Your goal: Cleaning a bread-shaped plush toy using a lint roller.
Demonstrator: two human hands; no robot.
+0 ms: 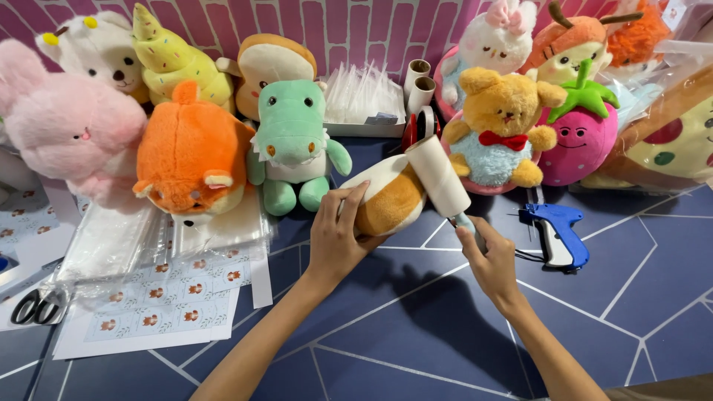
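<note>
Lint roller [438, 174], clasped at its handle by the right hand [490, 256], is pressed on the tan-and-white plush [386, 200] gripped by the left hand [338, 234] before the green crocodile plush [293, 145]; rolling appears underway.

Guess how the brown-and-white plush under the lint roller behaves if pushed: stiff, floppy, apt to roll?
Probably soft and light: the brown-and-white plush looks stuffed like the toys around it. Its rounded, log-like body could roll on the smooth blue table, which may be why the left hand steadies it. The lint roller, held in the right hand, likely dents the fabric rather than sliding it.
</note>
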